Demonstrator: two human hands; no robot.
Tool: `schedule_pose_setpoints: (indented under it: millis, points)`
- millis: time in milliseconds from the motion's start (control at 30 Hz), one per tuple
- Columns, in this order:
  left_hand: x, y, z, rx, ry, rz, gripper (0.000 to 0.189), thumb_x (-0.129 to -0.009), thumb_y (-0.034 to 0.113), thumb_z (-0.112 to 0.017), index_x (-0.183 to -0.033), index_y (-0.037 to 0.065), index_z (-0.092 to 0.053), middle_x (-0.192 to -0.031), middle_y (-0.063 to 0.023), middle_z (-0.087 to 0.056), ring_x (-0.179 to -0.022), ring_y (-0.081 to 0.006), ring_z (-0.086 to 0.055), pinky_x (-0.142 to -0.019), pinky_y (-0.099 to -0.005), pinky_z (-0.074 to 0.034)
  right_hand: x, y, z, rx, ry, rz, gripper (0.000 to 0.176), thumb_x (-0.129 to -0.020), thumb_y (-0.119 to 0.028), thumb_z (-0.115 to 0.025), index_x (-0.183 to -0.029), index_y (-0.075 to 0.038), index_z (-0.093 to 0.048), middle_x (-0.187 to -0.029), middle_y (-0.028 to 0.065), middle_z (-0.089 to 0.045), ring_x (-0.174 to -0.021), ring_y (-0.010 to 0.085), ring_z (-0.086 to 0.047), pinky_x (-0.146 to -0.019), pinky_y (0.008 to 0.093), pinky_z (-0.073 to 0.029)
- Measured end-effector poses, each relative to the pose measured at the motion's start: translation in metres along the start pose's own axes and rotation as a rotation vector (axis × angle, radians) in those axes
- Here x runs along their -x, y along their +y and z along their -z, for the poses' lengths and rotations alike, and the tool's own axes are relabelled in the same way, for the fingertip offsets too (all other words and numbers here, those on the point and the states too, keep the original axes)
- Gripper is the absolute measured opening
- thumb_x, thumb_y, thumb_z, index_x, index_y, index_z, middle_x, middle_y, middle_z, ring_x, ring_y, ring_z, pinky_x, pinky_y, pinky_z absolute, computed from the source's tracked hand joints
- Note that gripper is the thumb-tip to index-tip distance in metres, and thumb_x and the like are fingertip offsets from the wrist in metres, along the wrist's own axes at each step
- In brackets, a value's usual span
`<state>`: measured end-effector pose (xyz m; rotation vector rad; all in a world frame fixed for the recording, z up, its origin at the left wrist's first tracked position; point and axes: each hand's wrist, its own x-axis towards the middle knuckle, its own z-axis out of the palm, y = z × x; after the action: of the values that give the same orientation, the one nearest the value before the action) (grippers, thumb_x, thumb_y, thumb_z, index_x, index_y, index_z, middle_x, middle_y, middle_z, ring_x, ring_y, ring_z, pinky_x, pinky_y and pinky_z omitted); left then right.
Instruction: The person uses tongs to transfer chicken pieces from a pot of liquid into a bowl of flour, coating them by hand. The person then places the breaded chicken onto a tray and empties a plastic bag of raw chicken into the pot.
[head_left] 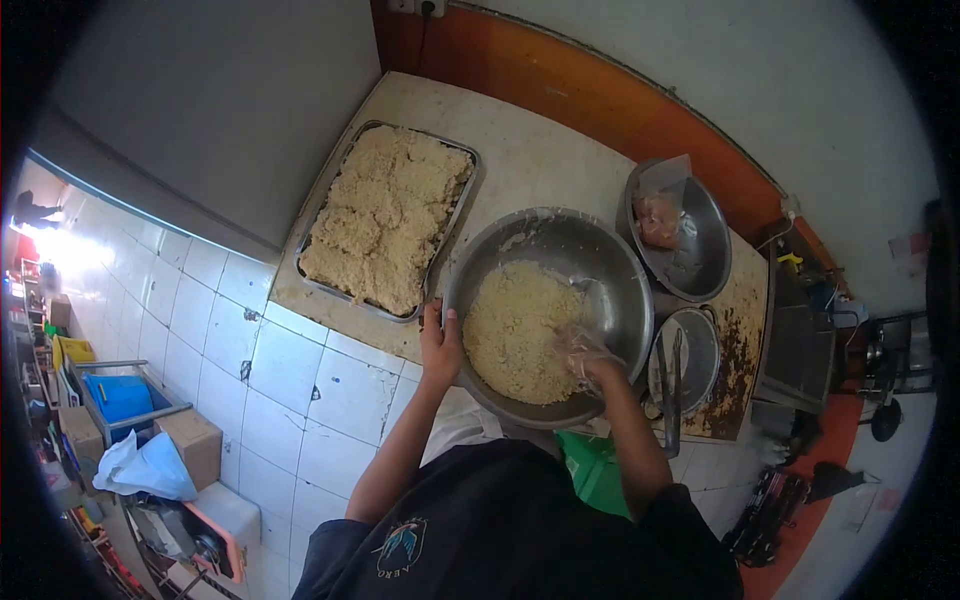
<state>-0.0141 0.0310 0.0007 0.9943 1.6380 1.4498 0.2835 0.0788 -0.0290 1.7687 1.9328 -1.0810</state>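
A large steel bowl (610,270) stands at the table's front edge with pale crumbly breading (520,330) in it. My left hand (441,345) grips the bowl's left rim, thumb at the edge. Inside the bowl, my right hand (588,354), in a clear plastic glove, touches the right side of the crumbs; its fingers are blurred and partly hidden, so I cannot tell whether it holds any. To the left lies a metal tray (474,172) heaped with crumb-coated pieces (390,215).
A smaller steel bowl (705,230) at the right holds a plastic bag of pinkish meat (658,220). Nearer me are a round metal container (703,350) and tongs (673,395). A green bin (590,475) stands below the table edge. Boxes and a blue bag are at the lower left.
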Motion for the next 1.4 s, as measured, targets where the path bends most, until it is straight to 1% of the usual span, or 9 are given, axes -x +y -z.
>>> schedule_pose_setpoints:
  millis: [100,167,267,500,700,767,867,1067,1400]
  points:
    - [0.004,0.001,0.001,-0.006,0.001,0.027,0.022,-0.097,0.019,-0.045,-0.109,0.000,-0.047,-0.094,-0.0149,-0.059,-0.084,-0.0217,-0.057,-0.077,-0.0334,-0.044,0.020,-0.044,0.008,-0.431,0.068,-0.060,0.062,-0.093,-0.049,-0.040,-0.134,-0.003,-0.041,-0.133,0.0220,-0.046,-0.123,0.0357,-0.044,-0.103,0.0408,-0.034]
    - [0.003,0.004,0.000,-0.027,0.005,0.028,0.022,-0.097,0.019,-0.045,-0.108,0.000,-0.047,-0.093,-0.0148,-0.059,-0.084,-0.0213,-0.056,-0.077,-0.0330,-0.044,0.023,-0.093,0.002,-0.210,0.565,0.020,0.072,-0.091,-0.047,-0.048,-0.147,-0.012,-0.020,-0.145,0.0250,-0.027,-0.136,0.0365,-0.025,-0.110,0.0507,-0.020]
    - [0.008,0.012,0.000,0.007,-0.014,0.039,0.022,-0.097,0.019,-0.045,-0.108,-0.001,-0.046,-0.092,-0.0137,-0.058,-0.085,-0.0202,-0.056,-0.077,-0.0323,-0.044,0.024,-0.127,-0.035,0.336,0.416,-0.009,0.076,-0.091,-0.053,-0.040,-0.148,-0.009,-0.016,-0.152,0.0236,-0.007,-0.139,0.0452,-0.004,-0.111,0.0575,-0.004]
    - [0.014,0.011,0.002,-0.017,-0.036,0.066,0.023,-0.098,0.020,-0.043,-0.110,0.000,-0.046,-0.097,-0.0126,-0.056,-0.091,-0.0191,-0.052,-0.082,-0.0322,-0.041,-0.010,-0.118,-0.043,0.133,0.669,0.087,0.080,-0.089,-0.060,-0.038,-0.148,-0.009,-0.017,-0.153,0.0223,-0.002,-0.138,0.0482,0.002,-0.108,0.0617,0.003]
    - [0.010,-0.004,-0.003,0.011,0.020,0.045,0.023,-0.097,0.020,-0.045,-0.108,0.001,-0.048,-0.091,-0.0149,-0.059,-0.083,-0.0213,-0.057,-0.076,-0.0346,-0.044,-0.006,-0.090,-0.011,-0.382,0.611,0.052,0.078,-0.089,-0.059,-0.041,-0.145,-0.008,-0.026,-0.148,0.0223,-0.026,-0.135,0.0382,-0.027,-0.108,0.0525,-0.022]
    - [0.014,-0.004,-0.002,0.059,0.022,0.050,0.023,-0.097,0.021,-0.045,-0.109,0.001,-0.048,-0.090,-0.0155,-0.059,-0.082,-0.0218,-0.057,-0.076,-0.0352,-0.044,0.014,-0.092,0.019,-0.302,0.120,-0.241,0.076,-0.076,-0.046,-0.067,-0.134,-0.002,-0.043,-0.133,0.0214,-0.048,-0.125,0.0346,-0.044,-0.102,0.0407,-0.036]
    - [0.010,0.003,-0.003,-0.032,0.039,-0.001,0.023,-0.097,0.020,-0.045,-0.109,0.002,-0.048,-0.089,-0.0158,-0.059,-0.082,-0.0221,-0.058,-0.076,-0.0351,-0.045,-0.029,-0.050,-0.023,-0.284,0.088,-0.299,0.071,-0.074,-0.045,-0.070,-0.126,0.001,-0.051,-0.121,0.0160,-0.058,-0.114,0.0297,-0.054,-0.097,0.0405,-0.042]
    - [0.008,-0.005,0.000,0.005,0.005,-0.048,0.022,-0.096,0.018,-0.046,-0.110,0.001,-0.047,-0.093,-0.0177,-0.060,-0.087,-0.0247,-0.059,-0.078,-0.0359,-0.045,-0.022,-0.030,-0.022,-1.173,0.154,0.041,0.070,-0.079,-0.017,-0.069,-0.138,0.001,-0.035,-0.112,0.0137,-0.061,-0.099,0.0195,-0.060,-0.084,0.0318,-0.049]
    - [0.010,0.001,0.002,-0.021,0.005,-0.011,0.023,-0.096,0.017,-0.046,-0.112,0.000,-0.046,-0.095,-0.0181,-0.060,-0.089,-0.0262,-0.059,-0.081,-0.0359,-0.045,0.068,-0.089,0.073,-1.243,0.247,0.062,0.052,-0.083,-0.016,-0.066,-0.129,0.000,-0.046,-0.112,0.0119,-0.062,-0.091,0.0260,-0.062,-0.082,0.0339,-0.049]
